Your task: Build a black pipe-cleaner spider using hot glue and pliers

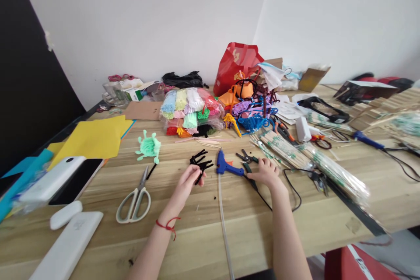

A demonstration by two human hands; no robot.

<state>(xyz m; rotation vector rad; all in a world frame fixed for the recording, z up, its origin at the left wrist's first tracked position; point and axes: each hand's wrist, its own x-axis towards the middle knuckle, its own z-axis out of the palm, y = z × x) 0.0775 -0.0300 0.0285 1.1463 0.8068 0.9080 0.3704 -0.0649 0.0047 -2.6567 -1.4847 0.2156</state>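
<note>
My left hand (192, 177) is closed in a pinch on several short black pipe cleaners (204, 165), whose bent ends fan out above the fingers. My right hand (268, 173) is over the dark green handles of a pair of pliers (246, 159), fingers apart and thumb stretched left; whether it touches them I cannot tell. Between my hands a blue glue gun (226, 165) lies on its side, with a long clear glue stick (222, 218) running back toward me. Left of my left hand are white-handled scissors (135, 201) and a mint-green fuzzy piece with curled tips (149, 146).
Bagged coloured pipe cleaners (190, 111), a red bag (234, 63) and a tangle of craft pieces stand at the back. Packs of wooden sticks (334, 170) lie right, past a black cord (297, 190). Yellow sheets (92, 135), a phone (77, 181) and white cases are left.
</note>
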